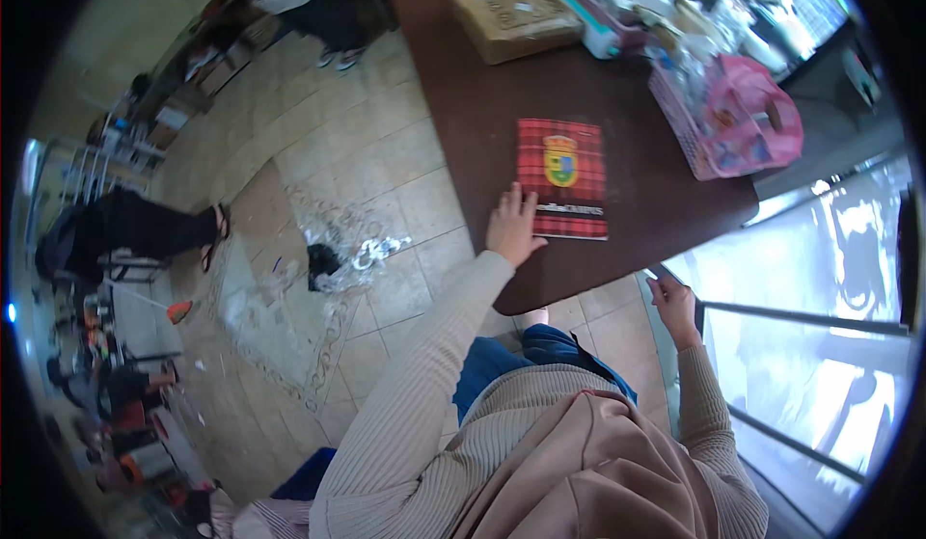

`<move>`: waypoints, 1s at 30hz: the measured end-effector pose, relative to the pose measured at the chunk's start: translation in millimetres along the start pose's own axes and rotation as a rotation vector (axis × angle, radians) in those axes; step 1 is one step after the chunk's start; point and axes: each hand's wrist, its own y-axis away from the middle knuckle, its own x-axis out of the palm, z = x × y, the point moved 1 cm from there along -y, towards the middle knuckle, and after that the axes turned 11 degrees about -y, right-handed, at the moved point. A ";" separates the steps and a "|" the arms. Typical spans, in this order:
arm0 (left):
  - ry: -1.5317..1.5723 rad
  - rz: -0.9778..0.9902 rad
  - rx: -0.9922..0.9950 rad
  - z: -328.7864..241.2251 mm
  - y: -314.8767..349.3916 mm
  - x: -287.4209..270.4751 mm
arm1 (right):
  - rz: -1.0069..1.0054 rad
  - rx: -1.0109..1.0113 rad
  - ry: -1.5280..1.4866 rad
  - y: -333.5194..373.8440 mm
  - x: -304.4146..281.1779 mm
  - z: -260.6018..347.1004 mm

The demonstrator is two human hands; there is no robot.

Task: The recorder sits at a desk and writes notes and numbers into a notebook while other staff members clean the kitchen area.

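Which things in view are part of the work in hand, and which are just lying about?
In hand:
- red plaid notebook, left hand at its lower-left edge
- brown tabletop beneath it

Lying about:
- cardboard box
- pink basket
- clear plastic on floor

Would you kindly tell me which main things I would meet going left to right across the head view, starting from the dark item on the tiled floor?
Dark item, clear plastic, left hand, red plaid notebook, right hand, pink bag.
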 end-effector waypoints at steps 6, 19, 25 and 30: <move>0.097 0.008 0.146 1.6 -9.0 -6.8 | -0.001 0.140 -0.176 19.3 -5.9 -9.2; 1.668 -0.292 -0.666 -56.7 50.7 44.2 | -0.144 -0.152 -0.391 -89.5 43.7 37.0; 1.818 -0.016 -0.859 -90.3 59.3 26.3 | -0.069 -0.182 -0.261 -120.5 72.1 51.0; 1.317 0.584 -0.617 -84.2 90.4 0.3 | 0.112 -0.027 0.130 -131.4 88.0 55.9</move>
